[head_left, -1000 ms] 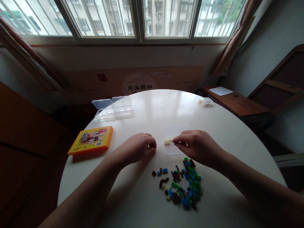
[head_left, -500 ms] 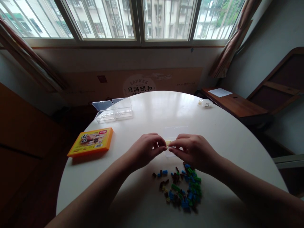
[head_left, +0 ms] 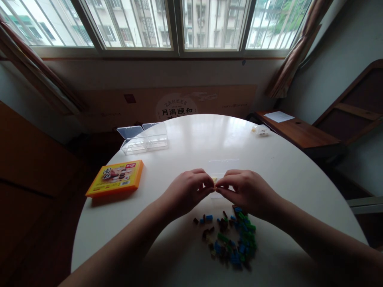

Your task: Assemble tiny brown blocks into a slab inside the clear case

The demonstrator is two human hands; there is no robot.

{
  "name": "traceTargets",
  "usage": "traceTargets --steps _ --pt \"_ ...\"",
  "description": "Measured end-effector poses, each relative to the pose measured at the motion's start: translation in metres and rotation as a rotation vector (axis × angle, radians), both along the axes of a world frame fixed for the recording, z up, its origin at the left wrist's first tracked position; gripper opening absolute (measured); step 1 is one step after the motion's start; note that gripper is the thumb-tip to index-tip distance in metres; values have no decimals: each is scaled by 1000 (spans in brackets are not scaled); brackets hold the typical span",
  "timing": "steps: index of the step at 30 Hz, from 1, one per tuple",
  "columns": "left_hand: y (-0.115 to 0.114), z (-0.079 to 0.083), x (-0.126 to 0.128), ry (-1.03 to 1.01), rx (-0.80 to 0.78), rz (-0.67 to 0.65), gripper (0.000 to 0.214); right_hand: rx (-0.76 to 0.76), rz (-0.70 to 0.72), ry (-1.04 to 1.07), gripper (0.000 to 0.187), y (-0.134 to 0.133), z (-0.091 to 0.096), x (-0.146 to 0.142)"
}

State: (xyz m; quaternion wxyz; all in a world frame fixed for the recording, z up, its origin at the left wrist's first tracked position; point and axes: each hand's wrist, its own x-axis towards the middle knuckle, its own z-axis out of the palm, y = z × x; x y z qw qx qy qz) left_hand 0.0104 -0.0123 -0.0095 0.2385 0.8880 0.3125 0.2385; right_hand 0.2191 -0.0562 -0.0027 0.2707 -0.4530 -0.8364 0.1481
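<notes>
My left hand (head_left: 193,191) and my right hand (head_left: 243,187) meet fingertip to fingertip over the middle of the table, both closed in a pinch. Between them shows a tiny yellow building brick (head_left: 215,188), mostly hidden by the fingers. Just behind and beneath sits a clear plastic box (head_left: 224,164), its lid folded back, with yellow bricks (head_left: 214,180) partly visible in it. Nearer to me, below my right hand, spreads a loose pile of blue, green and brown building bricks (head_left: 235,243), with a few yellowish ones among them.
An orange and yellow game box (head_left: 116,177) lies at the left of the round white table (head_left: 191,143). Open clear plastic boxes (head_left: 145,143) stand at the far left edge. A small plastic bag (head_left: 260,130) rests at the far right. Beyond it is a wooden desk (head_left: 302,129).
My fingertips have drawn closer together, and both hands sit slightly lower in the picture. The whole view has shifted slightly; the brick pile looks the same.
</notes>
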Motion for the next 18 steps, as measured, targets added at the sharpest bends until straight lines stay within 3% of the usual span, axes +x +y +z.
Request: traceTargets --steps 10,18 --pt "-3 -2 3 29 -16 43 11 -42 -34 -86 13 1 3 1" --pt "-1 0 -1 119 -29 125 18 -53 -155 -298 18 10 0 11"
